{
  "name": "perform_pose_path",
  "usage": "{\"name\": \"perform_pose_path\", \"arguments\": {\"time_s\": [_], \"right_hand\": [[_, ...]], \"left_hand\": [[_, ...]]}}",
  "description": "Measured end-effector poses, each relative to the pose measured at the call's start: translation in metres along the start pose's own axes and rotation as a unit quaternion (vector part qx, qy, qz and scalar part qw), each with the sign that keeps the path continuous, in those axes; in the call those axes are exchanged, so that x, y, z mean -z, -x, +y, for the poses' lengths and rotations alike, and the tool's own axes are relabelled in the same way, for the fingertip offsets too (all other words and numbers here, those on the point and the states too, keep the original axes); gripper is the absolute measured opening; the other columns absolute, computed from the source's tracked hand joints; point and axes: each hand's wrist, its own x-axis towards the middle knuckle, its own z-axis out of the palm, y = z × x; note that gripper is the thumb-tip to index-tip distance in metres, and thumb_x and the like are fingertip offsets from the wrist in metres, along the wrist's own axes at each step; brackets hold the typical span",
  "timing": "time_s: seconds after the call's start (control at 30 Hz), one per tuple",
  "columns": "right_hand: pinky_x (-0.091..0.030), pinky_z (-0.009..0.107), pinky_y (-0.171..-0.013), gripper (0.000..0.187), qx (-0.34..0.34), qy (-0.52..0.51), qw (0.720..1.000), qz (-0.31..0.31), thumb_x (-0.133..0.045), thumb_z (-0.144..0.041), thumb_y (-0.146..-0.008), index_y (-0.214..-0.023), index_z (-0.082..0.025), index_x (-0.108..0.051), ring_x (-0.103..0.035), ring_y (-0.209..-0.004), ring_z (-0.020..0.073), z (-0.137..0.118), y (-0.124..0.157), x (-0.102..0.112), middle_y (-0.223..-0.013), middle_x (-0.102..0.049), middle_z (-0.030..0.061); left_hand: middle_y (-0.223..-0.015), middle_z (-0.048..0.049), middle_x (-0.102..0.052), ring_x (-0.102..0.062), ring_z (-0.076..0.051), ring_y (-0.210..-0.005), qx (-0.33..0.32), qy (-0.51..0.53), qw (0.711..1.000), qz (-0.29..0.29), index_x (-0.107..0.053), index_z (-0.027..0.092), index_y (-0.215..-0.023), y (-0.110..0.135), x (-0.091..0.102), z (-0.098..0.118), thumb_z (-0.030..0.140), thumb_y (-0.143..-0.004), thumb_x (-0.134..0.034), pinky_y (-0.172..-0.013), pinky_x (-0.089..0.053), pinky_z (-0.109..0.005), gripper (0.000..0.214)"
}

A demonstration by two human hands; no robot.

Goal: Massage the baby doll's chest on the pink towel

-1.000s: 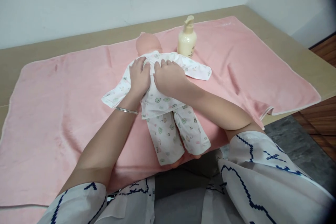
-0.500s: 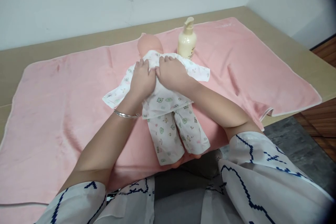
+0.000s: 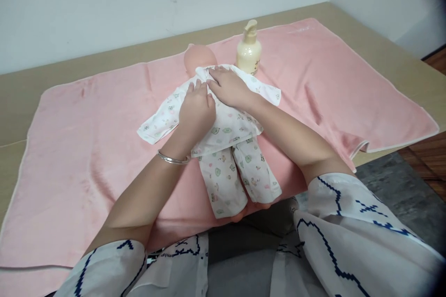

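I have a cream pump bottle [image 3: 249,55] standing upright just right of the head of the doll [image 3: 223,137], in the way on that side and near my right hand [image 3: 228,87]. The doll lies across the middle of a pink towel [image 3: 76,158], head far, feet at the near edge. My right hand rests open, palm down, on the upper shirt [image 3: 232,125]; my left hand [image 3: 198,109] lies on it just beside, and I cannot tell whether its bent fingers pinch cloth. A wall [image 3: 87,4] runs behind the far edge of the bench [image 3: 121,59]. The towel spreads widest to my left, giving the most room; on the right it folds near the bench's edge, past which I see grey floor [image 3: 400,190]. On the near side, my patterned sleeves [image 3: 114,260] and lap [image 3: 244,264] crowd the towel.
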Motion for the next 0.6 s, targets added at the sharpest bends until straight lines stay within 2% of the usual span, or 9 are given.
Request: {"name": "perform_pose_path", "arguments": {"time_s": [0.07, 0.13, 0.23, 0.33, 0.4, 0.5, 0.6], "right_hand": [[-0.036, 0.05, -0.118, 0.05, -0.012, 0.02, 1.0, -0.003, -0.029, -0.028, -0.104, -0.143, -0.003, -0.048, -0.047, -0.14, 0.0335, -0.011, 0.007, 0.003, -0.147, -0.054, 0.0213], [-0.038, 0.053, -0.116, 0.048, -0.007, 0.04, 0.999, -0.018, -0.033, -0.026, -0.102, -0.138, -0.001, -0.052, -0.049, -0.136, 0.0367, -0.027, 0.018, 0.01, -0.142, -0.057, 0.0232], [-0.045, 0.052, -0.109, 0.037, 0.032, 0.042, 0.996, -0.068, -0.038, -0.02, -0.097, -0.121, -0.008, -0.064, -0.056, -0.128, 0.0372, -0.045, 0.033, 0.025, -0.13, -0.065, 0.0192], [-0.048, 0.051, -0.107, 0.038, 0.047, 0.02, 0.995, -0.085, -0.033, -0.019, -0.1, -0.115, -0.011, -0.067, -0.061, -0.123, 0.0349, -0.043, 0.034, 0.03, -0.126, -0.069, 0.0165], [-0.042, 0.053, -0.114, 0.044, 0.02, -0.002, 0.997, -0.069, -0.03, -0.026, -0.103, -0.129, -0.008, -0.06, -0.052, -0.136, 0.0363, -0.032, 0.026, 0.024, -0.143, -0.059, 0.018], [-0.022, 0.06, -0.125, 0.057, -0.044, -0.016, 0.999, -0.024, -0.035, -0.037, -0.103, -0.151, -0.006, -0.04, -0.024, -0.155, 0.0393, -0.013, 0.009, 0.002, -0.164, -0.034, 0.0181], [-0.014, 0.064, -0.126, 0.062, -0.053, -0.022, 0.998, 0.017, -0.036, -0.043, -0.102, -0.153, -0.008, -0.037, -0.019, -0.156, 0.0389, -0.002, -0.001, -0.017, -0.165, -0.033, 0.0182]], "left_hand": [[-0.152, -0.0101, -0.054, -0.033, -0.035, -0.152, 0.019, 0.029, 0.999, -0.002, -0.065, 0.022, -0.125, -0.012, 0.007, -0.012, 0.041, -0.09, -0.06, -0.13, -0.016, -0.054, 0.041], [-0.149, -0.0101, -0.057, -0.036, -0.035, -0.151, 0.042, 0.046, 0.998, 0.005, -0.067, 0.023, -0.12, -0.024, 0.012, -0.026, 0.044, -0.09, -0.06, -0.129, -0.019, -0.052, 0.037], [-0.147, -0.0142, -0.058, -0.041, -0.035, -0.148, 0.064, 0.029, 0.997, 0.018, -0.066, 0.021, -0.122, -0.034, 0.012, -0.041, 0.049, -0.094, -0.054, -0.128, -0.022, -0.052, 0.041], [-0.151, -0.0163, -0.054, -0.039, -0.034, -0.149, 0.039, 0.011, 0.998, 0.039, -0.062, 0.017, -0.13, -0.032, 0.005, -0.044, 0.052, -0.096, -0.048, -0.129, -0.021, -0.052, 0.05], [-0.152, -0.0149, -0.054, -0.04, -0.032, -0.149, 0.023, 0.018, 0.998, 0.053, -0.061, 0.018, -0.132, -0.029, 0.001, -0.043, 0.052, -0.097, -0.048, -0.129, -0.02, -0.05, 0.05], [-0.15, -0.0144, -0.055, -0.041, -0.032, -0.148, 0.028, 0.036, 0.997, 0.067, -0.063, 0.018, -0.13, -0.027, -0.004, -0.042, 0.049, -0.095, -0.053, -0.129, -0.021, -0.048, 0.047], [-0.148, -0.0132, -0.057, -0.04, -0.032, -0.148, 0.038, 0.062, 0.994, 0.078, -0.064, 0.02, -0.125, -0.028, -0.005, -0.043, 0.046, -0.093, -0.058, -0.128, -0.02, -0.048, 0.042]]}}
